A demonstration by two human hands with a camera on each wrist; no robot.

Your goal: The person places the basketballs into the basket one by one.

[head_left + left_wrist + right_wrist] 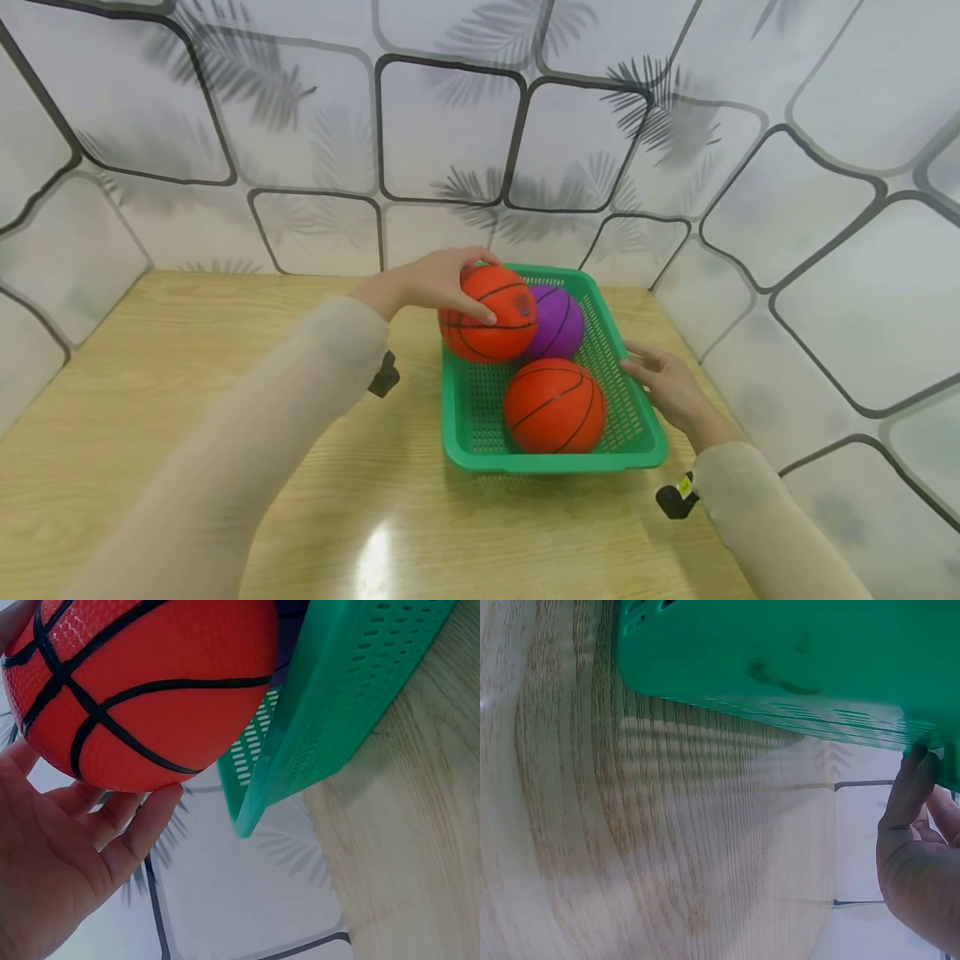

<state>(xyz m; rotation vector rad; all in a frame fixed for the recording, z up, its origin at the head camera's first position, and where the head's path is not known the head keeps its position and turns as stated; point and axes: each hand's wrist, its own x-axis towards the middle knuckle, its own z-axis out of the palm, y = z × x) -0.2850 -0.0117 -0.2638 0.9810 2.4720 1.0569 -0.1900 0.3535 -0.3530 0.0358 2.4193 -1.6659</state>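
Note:
My left hand (438,283) grips a red toy basketball (487,337) from above, thumb on the near side and fingers round the far side. The ball is at the left rim of a green plastic basket (450,417), overlapping it in the head view. In the left wrist view, the fingers (142,825) spread along the ball's surface beside the basket's wall. A purple ball (557,323) and a second red ball (555,408) lie inside the basket. On the opposite side, my right hand (667,383) holds the basket's right rim, its fingertips (919,769) at the edge.
The basket stands on a light wooden table (360,500). Patterned white walls (450,125) rise behind the table and close along its right side. Bare wood lies to the left of the basket and in front of it.

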